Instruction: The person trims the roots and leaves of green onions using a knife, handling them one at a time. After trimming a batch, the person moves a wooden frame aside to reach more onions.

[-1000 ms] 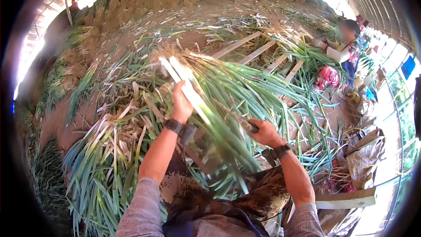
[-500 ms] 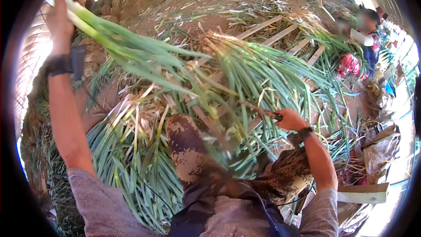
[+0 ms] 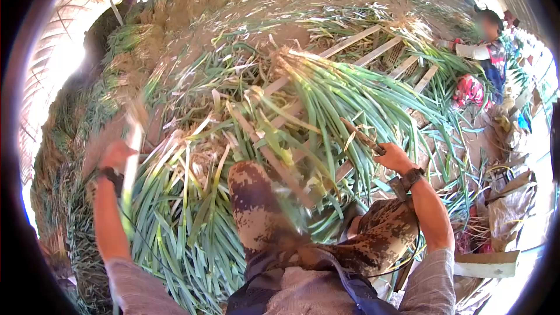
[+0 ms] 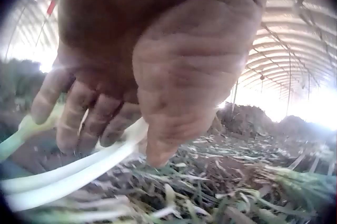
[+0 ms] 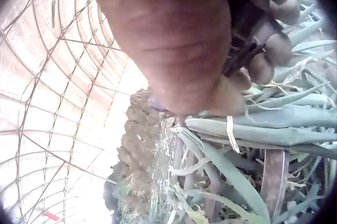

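Note:
At the left of the head view my left hand [image 3: 118, 156] is beside blurred green onions [image 3: 133, 157], roots up, at the edge of a pile [image 3: 181, 233]. The left wrist view shows its fingers [image 4: 76, 111] hanging fairly straight, thumb apart, with white onion stalks [image 4: 79, 174] passing below and behind them. My right hand [image 3: 395, 158] grips the end of a thin brown stick-like tool [image 3: 361, 134], its fingers curled in the right wrist view. The tool points up and left over a large bunch of green onions [image 3: 356, 90].
Wooden slats [image 3: 350, 41] and a crate [image 3: 395, 54] lie beneath the onions. Another person [image 3: 493, 52] works at the upper right. Loose leaves and trimmings cover the ground. My knee [image 3: 251, 198] sits between the pile and the bunch. Crumpled sacking [image 3: 510, 210] lies at the right.
My left hand carried a few onions from the large bunch up to the left, then came down beside the left pile. My right hand shifted slightly right, still gripping the stick-like tool.

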Action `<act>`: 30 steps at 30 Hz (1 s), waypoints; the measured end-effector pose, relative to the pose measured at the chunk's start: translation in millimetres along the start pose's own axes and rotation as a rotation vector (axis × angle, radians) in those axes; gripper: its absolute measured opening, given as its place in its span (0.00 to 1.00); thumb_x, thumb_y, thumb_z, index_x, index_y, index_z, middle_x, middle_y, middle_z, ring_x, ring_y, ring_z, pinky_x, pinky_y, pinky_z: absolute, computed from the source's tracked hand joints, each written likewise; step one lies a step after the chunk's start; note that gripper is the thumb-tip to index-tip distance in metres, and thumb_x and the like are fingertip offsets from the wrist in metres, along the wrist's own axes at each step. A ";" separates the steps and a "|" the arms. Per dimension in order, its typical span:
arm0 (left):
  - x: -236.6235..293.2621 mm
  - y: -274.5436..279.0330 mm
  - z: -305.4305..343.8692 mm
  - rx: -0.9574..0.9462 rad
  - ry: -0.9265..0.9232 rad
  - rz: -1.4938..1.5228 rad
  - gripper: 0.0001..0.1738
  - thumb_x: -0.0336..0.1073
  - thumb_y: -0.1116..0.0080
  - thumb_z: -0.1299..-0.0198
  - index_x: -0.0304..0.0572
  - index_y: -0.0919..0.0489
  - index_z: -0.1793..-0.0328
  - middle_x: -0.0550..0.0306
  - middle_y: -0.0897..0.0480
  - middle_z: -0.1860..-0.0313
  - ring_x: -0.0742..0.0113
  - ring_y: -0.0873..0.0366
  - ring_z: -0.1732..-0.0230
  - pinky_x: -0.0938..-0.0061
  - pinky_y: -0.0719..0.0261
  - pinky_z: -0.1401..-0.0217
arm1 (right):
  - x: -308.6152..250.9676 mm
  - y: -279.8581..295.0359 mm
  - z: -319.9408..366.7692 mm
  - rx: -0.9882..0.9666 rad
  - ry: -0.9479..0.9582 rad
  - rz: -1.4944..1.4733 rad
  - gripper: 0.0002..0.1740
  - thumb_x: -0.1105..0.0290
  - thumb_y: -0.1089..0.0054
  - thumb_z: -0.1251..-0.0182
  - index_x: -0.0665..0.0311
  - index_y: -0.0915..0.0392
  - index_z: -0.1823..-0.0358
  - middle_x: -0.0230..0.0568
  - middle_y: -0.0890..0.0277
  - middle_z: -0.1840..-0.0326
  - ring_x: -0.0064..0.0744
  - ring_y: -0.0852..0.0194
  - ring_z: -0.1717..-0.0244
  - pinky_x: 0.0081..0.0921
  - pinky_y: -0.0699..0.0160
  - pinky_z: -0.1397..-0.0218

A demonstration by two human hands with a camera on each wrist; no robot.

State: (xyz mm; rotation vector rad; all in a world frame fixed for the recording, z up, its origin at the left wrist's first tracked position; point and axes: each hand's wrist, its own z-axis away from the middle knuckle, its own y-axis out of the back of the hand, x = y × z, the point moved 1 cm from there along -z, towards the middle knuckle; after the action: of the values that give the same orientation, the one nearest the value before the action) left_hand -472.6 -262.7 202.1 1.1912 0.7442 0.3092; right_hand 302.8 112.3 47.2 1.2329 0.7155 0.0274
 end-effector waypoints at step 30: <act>682.5 -5.6 -266.8 -0.604 0.061 2.660 0.29 0.55 0.29 0.44 0.48 0.21 0.43 0.55 0.17 0.52 0.56 0.19 0.53 0.56 0.19 0.46 | -27.0 5.9 -21.3 -0.164 0.105 -0.159 0.17 0.59 0.31 0.39 0.64 0.17 0.55 0.48 0.19 0.72 0.51 0.17 0.70 0.39 0.21 0.67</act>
State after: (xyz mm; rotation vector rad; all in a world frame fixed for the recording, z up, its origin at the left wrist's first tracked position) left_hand -155.0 327.9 -93.6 0.7876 -1.3513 2.4196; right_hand 272.8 121.9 62.2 1.0207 0.8841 0.0191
